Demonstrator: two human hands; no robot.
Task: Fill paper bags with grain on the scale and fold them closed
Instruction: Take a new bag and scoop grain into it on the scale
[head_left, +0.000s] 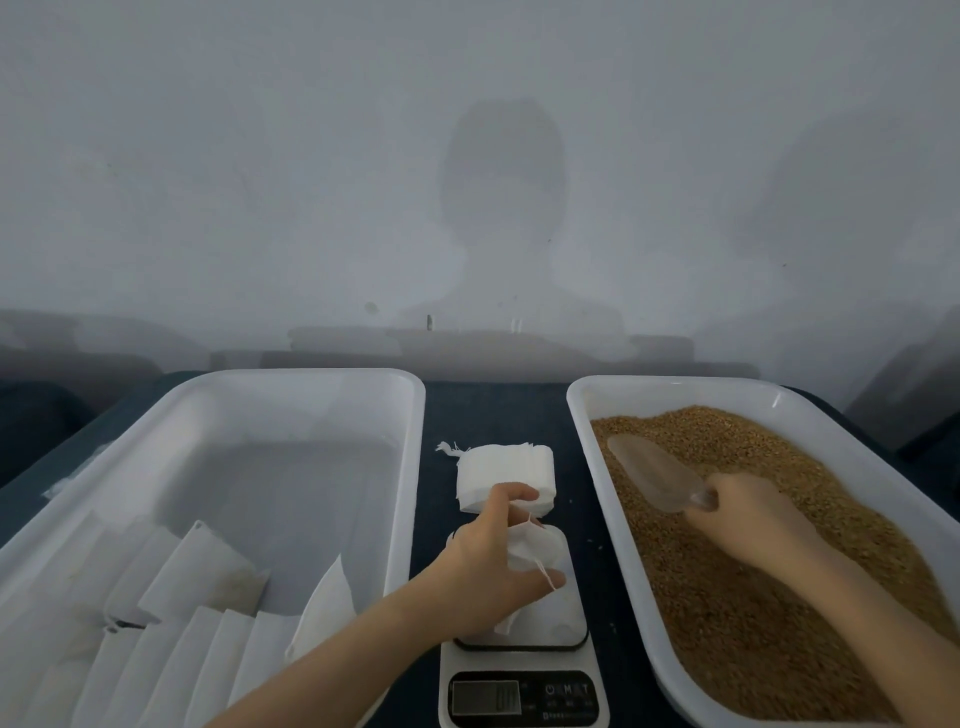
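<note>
A white scale (524, 675) stands at the front centre between two trays. On its platform my left hand (493, 566) grips a small white paper bag (537, 551) with a thin string, holding it upright with its mouth open. Just behind the scale lies a stack of empty white bags (506, 475). In the right tray (597, 410) lies brown grain (753, 561). My right hand (753, 519) grips the handle of a clear plastic scoop (657, 475), whose bowl rests on the grain, pointing away to the back left.
The left white tray (291, 384) holds several folded white bags (171, 613) along its near side; its far half is bare. The trays and the scale stand on a dark blue table (493, 410). A grey wall rises behind.
</note>
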